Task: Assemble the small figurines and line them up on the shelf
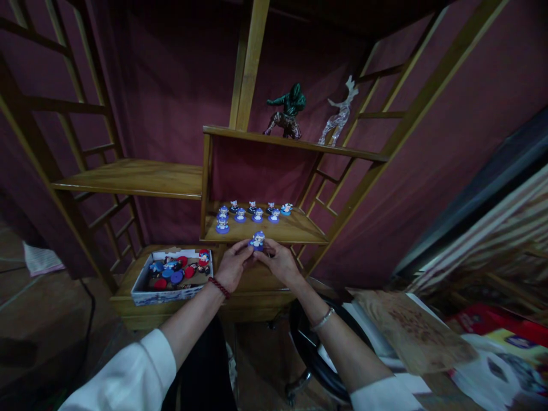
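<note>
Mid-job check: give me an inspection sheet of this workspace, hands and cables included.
Surface: wooden shelf, with small figurines standing in rows.
Job's things: purple-based figurine held before the shelf edge; box at lower left holding more figurines, jumbled.
Clutter: plastic bag and flat brown piece at lower right.
Hands: left hand and right hand both grip the purple-based figurine.
Cables: dark cord on the left floor; ends unclear.
Surroundings: green hooded figure and clear figure on the upper shelf.

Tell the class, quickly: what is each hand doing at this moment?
Left hand: closed on one side of the small purple figure.
Right hand: closed on the other side of the same figure.
</note>
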Tool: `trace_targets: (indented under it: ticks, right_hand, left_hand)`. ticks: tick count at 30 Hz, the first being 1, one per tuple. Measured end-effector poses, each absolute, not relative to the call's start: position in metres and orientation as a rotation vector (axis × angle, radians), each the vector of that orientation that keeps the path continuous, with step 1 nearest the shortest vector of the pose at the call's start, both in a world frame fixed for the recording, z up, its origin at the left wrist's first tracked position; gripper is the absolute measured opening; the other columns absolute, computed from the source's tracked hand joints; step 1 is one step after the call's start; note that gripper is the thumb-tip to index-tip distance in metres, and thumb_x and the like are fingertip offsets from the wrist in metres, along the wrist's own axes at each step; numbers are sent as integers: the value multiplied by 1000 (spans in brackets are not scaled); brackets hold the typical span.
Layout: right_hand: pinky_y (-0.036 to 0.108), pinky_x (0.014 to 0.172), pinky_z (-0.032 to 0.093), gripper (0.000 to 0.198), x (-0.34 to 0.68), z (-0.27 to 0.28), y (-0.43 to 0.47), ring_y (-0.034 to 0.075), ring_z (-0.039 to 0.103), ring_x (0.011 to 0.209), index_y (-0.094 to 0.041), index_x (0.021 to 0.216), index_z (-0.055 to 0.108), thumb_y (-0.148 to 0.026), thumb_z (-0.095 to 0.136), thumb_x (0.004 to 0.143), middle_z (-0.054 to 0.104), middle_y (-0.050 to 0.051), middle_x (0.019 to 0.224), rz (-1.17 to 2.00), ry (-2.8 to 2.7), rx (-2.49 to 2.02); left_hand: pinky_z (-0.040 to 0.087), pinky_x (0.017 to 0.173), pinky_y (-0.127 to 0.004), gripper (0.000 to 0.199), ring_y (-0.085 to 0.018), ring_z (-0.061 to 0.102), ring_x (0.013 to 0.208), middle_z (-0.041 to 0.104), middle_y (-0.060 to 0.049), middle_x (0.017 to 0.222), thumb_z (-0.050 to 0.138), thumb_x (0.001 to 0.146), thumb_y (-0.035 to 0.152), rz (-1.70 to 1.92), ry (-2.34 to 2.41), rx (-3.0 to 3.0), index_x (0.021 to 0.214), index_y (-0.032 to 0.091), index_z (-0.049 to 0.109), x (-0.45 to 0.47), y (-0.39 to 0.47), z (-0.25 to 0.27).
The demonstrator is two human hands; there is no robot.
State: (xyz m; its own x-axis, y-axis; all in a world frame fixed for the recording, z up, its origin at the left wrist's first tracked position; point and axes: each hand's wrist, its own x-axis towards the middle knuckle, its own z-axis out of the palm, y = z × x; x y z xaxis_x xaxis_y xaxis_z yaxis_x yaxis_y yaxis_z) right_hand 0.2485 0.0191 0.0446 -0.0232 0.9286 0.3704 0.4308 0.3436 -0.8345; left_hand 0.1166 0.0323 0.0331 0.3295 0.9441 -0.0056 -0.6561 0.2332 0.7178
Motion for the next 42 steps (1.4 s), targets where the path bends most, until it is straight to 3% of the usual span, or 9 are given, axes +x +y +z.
trace_targets:
  ticks: [14, 22, 28, 42]
  right_hand:
    - [28, 75, 48, 31, 246, 45, 51, 14, 61, 80, -20, 93, 57, -28, 63, 64, 65, 2, 90, 546, -1603, -1340]
    - [26, 71, 48, 28, 246, 50, 70, 14, 60, 77, -21, 90, 58, -26, 63, 63, 66, 0, 82, 422, -1656, -1433]
    - [25, 68, 48, 21, 241, 54, 79, 14, 60, 73, -22, 83, 59, -29, 63, 63, 65, -2, 76, 361, -1677, -1495]
    - [28, 69, 47, 23, 239, 41, 98, 16, 60, 78, -26, 85, 60, -28, 64, 63, 66, -1, 83, 296, -1696, -1509]
  left_hand:
    - [46, 62, -23, 36, -11, 56, 63, 63, -2, 74, 49, 74, 20, 1289, 937, 1225, 109, 16, 53, 116, 53, 22]
    - [45, 63, -24, 41, -12, 56, 62, 64, -2, 75, 54, 71, 23, 1273, 900, 1266, 112, 20, 52, 114, 70, 12]
    - [40, 50, -21, 48, -9, 48, 43, 60, 1, 60, 54, 71, 25, 1241, 856, 1210, 118, 20, 46, 113, 74, 14]
    - [33, 41, -20, 50, -8, 42, 31, 58, 4, 52, 48, 74, 25, 1134, 984, 1425, 123, 20, 40, 111, 80, 22]
